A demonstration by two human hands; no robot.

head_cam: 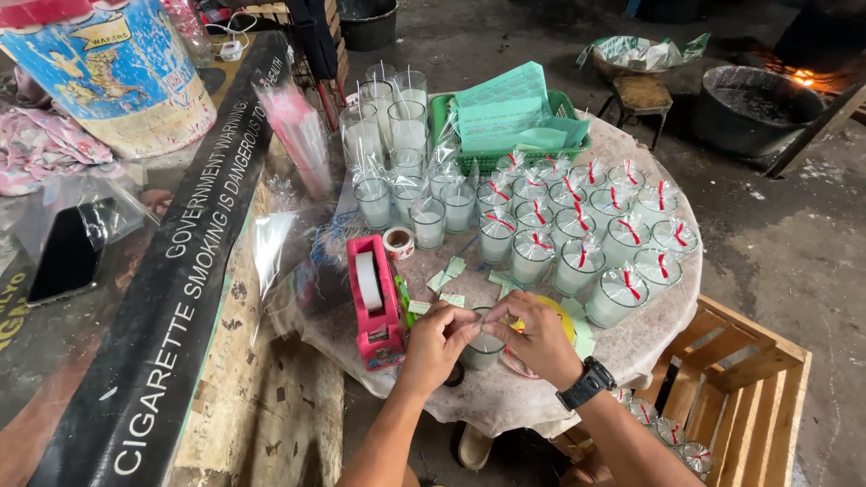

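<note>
A round table (505,397) draped in a stained pale cloth is standing on a rough concrete floor, with a wooden crate (753,379) sitting just beside its right edge. At the table's near edge, the left hand (437,338) and the right hand (538,335) are meeting over a glass candle (483,347), both pinching closed at its top, where a scrap of clear wrap seems to be gathered (what exactly lies between the fingertips is too small to tell). The right wrist is wearing a black watch (586,383). A yellow disc (557,311) is peeking out from under the right hand.

Just left of the left hand, a pink tape dispenser (377,302) is sitting near the table's left edge, with a small tape roll (398,242) beyond it. Small green paper slips (446,273) are lying scattered toward the middle. Wrapped candles with red ties (577,230) are crowding the right half of the table, and unwrapped glass candles (392,117) are standing at the far left edge. A green basket (505,149) holding green sheets is resting at the far edge. More wrapped candles (667,433) are lying inside the crate.
</note>
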